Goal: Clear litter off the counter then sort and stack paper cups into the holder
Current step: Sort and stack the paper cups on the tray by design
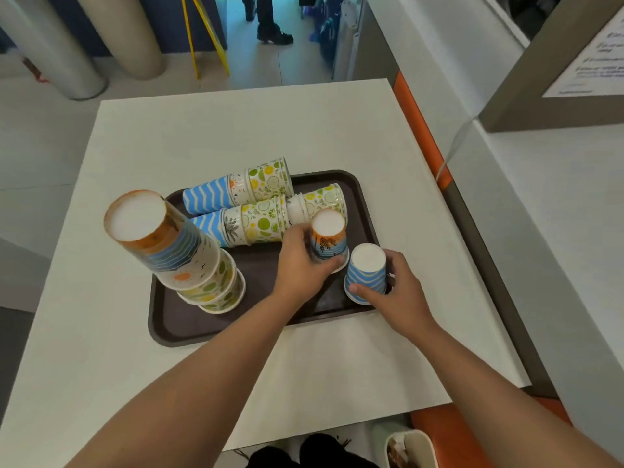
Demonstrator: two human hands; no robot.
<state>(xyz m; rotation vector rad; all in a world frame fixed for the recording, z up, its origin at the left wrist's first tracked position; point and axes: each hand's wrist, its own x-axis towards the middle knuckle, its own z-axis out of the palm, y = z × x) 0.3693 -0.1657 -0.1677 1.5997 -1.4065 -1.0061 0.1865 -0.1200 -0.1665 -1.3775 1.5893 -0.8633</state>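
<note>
While I look down from the head camera, the white table [202, 136] fills most of my view, and a dark brown tray [175, 325] lies on it toward the near right side. On the tray's left end stands a tall stack [175, 251] of upside-down paper cups, leaning toward the left. Behind the hands, two rows of nested cups lie on their sides: the far row [239, 185] and the near row [266, 219] (its right end sits just behind my left hand). My left hand [300, 265] has its fingers curled round an upturned palm-print cup [328, 239] standing on the tray. My right hand [395, 295] grips a blue wavy cup [366, 273], also upside down, at the tray's near right corner, thumb on its near side and fingers wrapped behind. These two cups stand just beside each other.
</note>
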